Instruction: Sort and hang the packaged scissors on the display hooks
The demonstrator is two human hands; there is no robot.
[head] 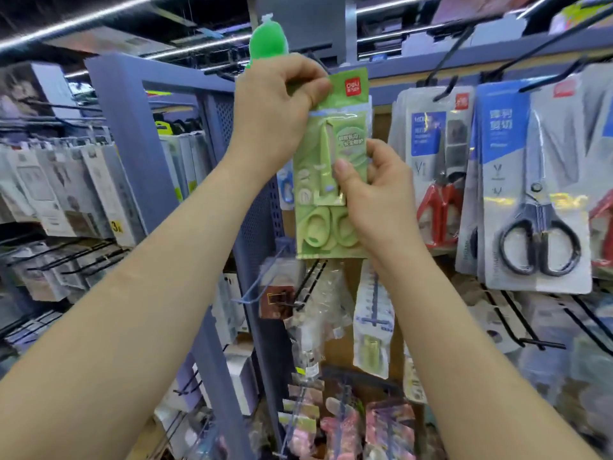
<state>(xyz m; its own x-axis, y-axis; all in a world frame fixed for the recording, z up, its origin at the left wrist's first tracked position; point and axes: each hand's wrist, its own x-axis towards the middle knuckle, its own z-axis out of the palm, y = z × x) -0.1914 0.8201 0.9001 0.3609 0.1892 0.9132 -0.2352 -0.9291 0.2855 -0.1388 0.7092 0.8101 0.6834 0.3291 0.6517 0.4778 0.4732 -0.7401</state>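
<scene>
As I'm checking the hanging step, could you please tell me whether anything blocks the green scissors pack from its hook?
Nothing visible does. The green scissors pack sits just below the dark hook; the left hand pinches and partly hides its top edge.

Both hands, left hand [277, 104] and right hand [374, 190], hold green scissors pack [326, 194] upright

Both bare forearms [149, 260] reach up and forward; left grip [275, 107] pinches the top of the pack [310, 207], fingers curled; right grip [376, 194] holds its right edge lower down, thumb on the front.
</scene>
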